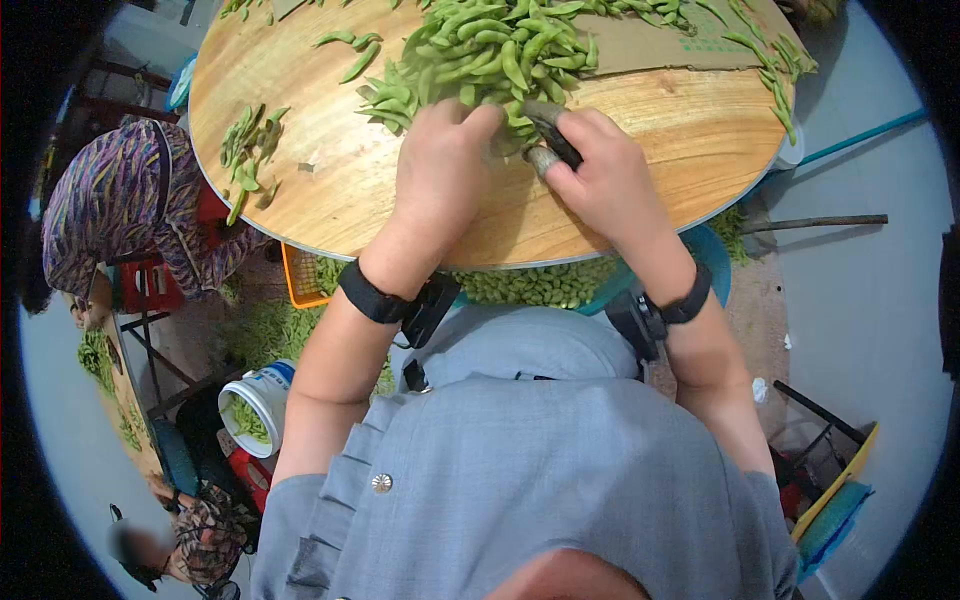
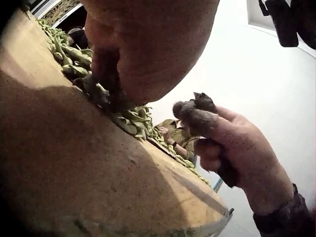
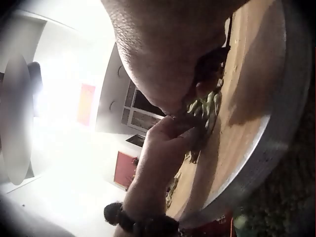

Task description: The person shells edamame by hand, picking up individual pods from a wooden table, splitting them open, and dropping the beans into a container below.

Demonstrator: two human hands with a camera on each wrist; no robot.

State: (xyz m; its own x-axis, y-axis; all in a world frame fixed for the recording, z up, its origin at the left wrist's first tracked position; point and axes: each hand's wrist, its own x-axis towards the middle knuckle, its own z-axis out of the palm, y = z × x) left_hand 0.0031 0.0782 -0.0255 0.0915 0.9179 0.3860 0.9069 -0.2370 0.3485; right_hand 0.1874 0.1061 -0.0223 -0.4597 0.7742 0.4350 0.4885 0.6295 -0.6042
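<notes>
Green soybean pods (image 1: 500,50) lie in a large heap on a round wooden table (image 1: 340,180). My left hand (image 1: 440,165) reaches down at the near edge of the heap, its fingertips among the pods; I cannot tell whether it pinches one. Close beside it on the right, my right hand (image 1: 610,170) has grey coverings on thumb and forefinger, with a slim black thing (image 1: 562,148) gripped between them. In the left wrist view those covered fingers (image 2: 197,118) are bent inward. From the right wrist, the left hand (image 3: 170,136) appears low over the pods (image 3: 210,106).
Flat cardboard (image 1: 650,45) lies beneath part of the heap. Smaller pod bunches (image 1: 250,150) are at the table's left. Below its edge sits a blue basin (image 1: 715,265) of pods, beside an orange crate (image 1: 298,275). A white bucket (image 1: 265,400) and other seated people are at left.
</notes>
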